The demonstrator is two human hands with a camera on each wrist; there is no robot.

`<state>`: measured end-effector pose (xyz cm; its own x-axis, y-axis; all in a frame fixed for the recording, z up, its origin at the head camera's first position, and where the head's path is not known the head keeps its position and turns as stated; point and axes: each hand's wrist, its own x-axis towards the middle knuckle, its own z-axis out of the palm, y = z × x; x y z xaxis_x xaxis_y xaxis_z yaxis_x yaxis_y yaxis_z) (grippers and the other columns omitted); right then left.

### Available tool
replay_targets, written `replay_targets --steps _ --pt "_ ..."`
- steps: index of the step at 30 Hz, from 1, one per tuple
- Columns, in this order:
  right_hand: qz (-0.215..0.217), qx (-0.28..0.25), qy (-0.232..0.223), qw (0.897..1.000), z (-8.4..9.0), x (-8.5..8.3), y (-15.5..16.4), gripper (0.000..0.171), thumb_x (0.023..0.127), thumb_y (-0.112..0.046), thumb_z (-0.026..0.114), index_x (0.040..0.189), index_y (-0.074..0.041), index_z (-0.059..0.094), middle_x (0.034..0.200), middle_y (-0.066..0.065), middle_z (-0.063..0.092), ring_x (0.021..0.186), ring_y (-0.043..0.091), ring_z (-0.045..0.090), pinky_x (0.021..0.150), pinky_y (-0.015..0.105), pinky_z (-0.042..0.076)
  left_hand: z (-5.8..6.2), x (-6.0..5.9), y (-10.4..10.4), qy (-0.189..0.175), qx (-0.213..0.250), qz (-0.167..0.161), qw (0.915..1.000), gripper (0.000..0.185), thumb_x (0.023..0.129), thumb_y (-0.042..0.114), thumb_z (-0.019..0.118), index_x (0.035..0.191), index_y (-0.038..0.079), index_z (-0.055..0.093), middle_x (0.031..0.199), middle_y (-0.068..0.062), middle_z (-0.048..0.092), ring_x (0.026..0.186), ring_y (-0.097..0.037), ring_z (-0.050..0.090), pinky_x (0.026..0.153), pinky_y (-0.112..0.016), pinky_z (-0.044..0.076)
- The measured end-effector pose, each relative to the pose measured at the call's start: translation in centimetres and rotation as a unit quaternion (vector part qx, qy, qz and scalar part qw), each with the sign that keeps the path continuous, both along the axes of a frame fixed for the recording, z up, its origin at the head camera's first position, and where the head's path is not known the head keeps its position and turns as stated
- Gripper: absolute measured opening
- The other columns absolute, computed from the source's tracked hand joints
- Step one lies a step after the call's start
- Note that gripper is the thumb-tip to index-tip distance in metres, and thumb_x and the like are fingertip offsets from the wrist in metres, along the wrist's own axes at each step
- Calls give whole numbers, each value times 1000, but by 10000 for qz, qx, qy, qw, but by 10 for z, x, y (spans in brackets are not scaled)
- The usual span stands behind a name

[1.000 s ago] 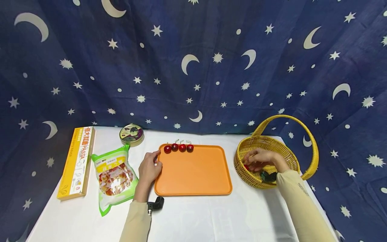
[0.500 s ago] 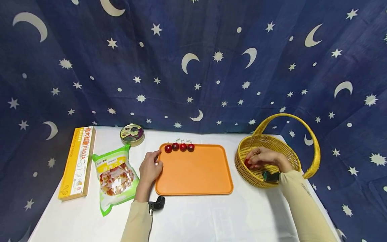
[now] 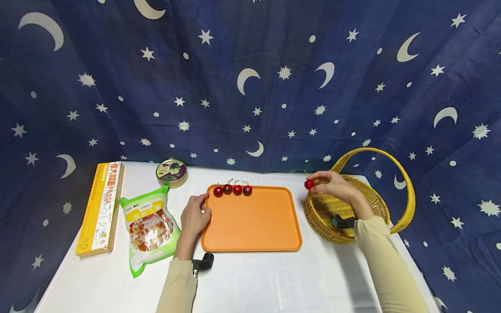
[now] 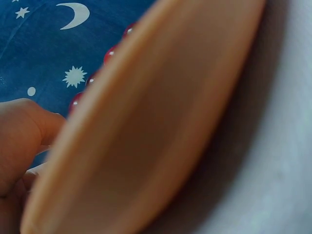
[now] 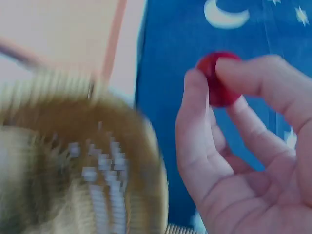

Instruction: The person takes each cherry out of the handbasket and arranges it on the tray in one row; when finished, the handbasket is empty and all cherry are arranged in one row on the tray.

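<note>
My right hand (image 3: 332, 186) pinches a red cherry (image 3: 309, 184) between thumb and fingertips, just above the left rim of the yellow wicker basket (image 3: 385, 217). In the right wrist view the same cherry (image 5: 222, 80) is seen close up, clear of the blurred basket (image 5: 146, 161). At the left edge of the orange tray (image 3: 254, 221), my left hand (image 3: 194, 217) holds the rim with bent fingers. Several dark red cherries (image 3: 237, 190) with stems lie in a row along the tray's far edge. The tray wall (image 4: 141, 122) hides part of the left fingers in the left wrist view.
Left of the tray lies a green and white food bag (image 3: 150, 230), with a yellow pasta box (image 3: 99, 208) beyond it. A round tin (image 3: 171, 173) stands behind the bag. The basket's tall handle (image 3: 409, 191) arches over its right side. A starry curtain (image 3: 250, 87) closes the back.
From inside the basket, my right hand has lifted the cherry up and left to above the rim. My left hand keeps its place at the tray.
</note>
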<state>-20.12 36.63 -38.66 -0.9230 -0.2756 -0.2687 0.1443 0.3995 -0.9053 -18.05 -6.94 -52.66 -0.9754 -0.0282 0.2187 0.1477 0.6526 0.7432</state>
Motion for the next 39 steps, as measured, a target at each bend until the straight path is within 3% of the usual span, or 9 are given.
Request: replay_targets --steps 4,7,11,15,20,24,29,39 --pt "36 269 298 9992 -5 -12 -33 42 84 6 67 123 16 55 105 25 63 85 22 70 78 34 56 1 0 -1 29 27 14 10000 49 76 5 61 125 3 67 93 -11 56 74 -25 52 64 -41 41" --pt "-44 388 392 9985 -17 -21 -59 40 83 3 69 119 14 58 99 21 62 80 21 67 74 35 57 1 0 0 -2 25 15 10000 49 76 5 61 125 3 66 93 -11 56 73 -25 52 63 -41 41" --pt "-149 404 446 9981 -44 -32 -89 36 80 0 73 111 14 62 88 13 62 73 20 65 70 40 58 0 1 0 -63 18 28 10000 50 76 5 61 125 4 67 94 -11 56 74 -25 51 64 -40 41" --pt "-285 297 304 9987 -71 -37 -114 29 81 1 73 104 15 62 81 18 67 66 25 68 66 43 58 0 1 1 -50 19 30 10000 49 76 5 61 125 4 67 94 -11 56 75 -24 52 64 -40 41" --pt "-653 489 207 9965 -91 -38 -134 24 80 -2 76 98 10 64 70 14 68 55 18 65 55 31 55 1 0 1 -100 -2 -26 9999 49 76 5 61 125 4 66 95 -11 57 74 -23 53 65 -41 42" --pt "-686 736 373 9942 -94 -39 -142 25 79 -6 78 96 7 65 65 6 65 54 16 64 53 27 53 2 0 1 -29 7 17 10000 49 76 5 61 124 4 67 95 -11 57 73 -23 53 64 -41 42" --pt "-612 908 470 9929 -90 -40 -146 26 78 -4 80 96 7 64 66 10 65 58 23 68 55 29 54 1 1 1 146 75 15 9999 48 75 4 63 123 4 68 92 -10 57 74 -23 53 65 -42 42" --pt "-834 587 382 9941 -88 -38 -146 39 71 1 84 101 11 62 71 12 65 55 24 66 55 34 56 -1 0 0 103 10 4 9999 47 75 4 63 122 4 68 90 -8 55 74 -22 52 64 -39 41"
